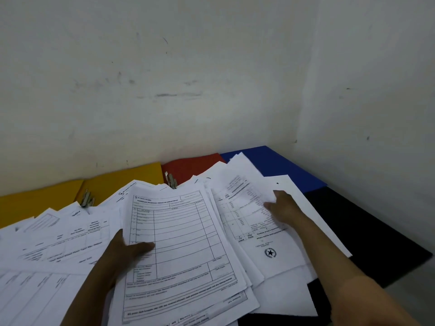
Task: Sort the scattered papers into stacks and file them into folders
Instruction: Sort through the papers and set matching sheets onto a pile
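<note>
Basically, white wall (188,78) fills the upper view, corner at right. Below it, scattered papers (58,243) cover most of the surface, overlapping loosely. Folders sit along the wall behind them: yellow folder (42,198), red folder (190,168), blue folder (282,165), then a black folder (367,231) nearer on the right (metal clips show on the yellow and red ones). Form stack (181,243), a printed table on top, lies mid-pile; left hand (124,252) grips its left edge, thumb on top. Right hand (282,208) pinches a lifted sheet (244,191) by its right edge, above the page with a star emblem (270,252).
</note>
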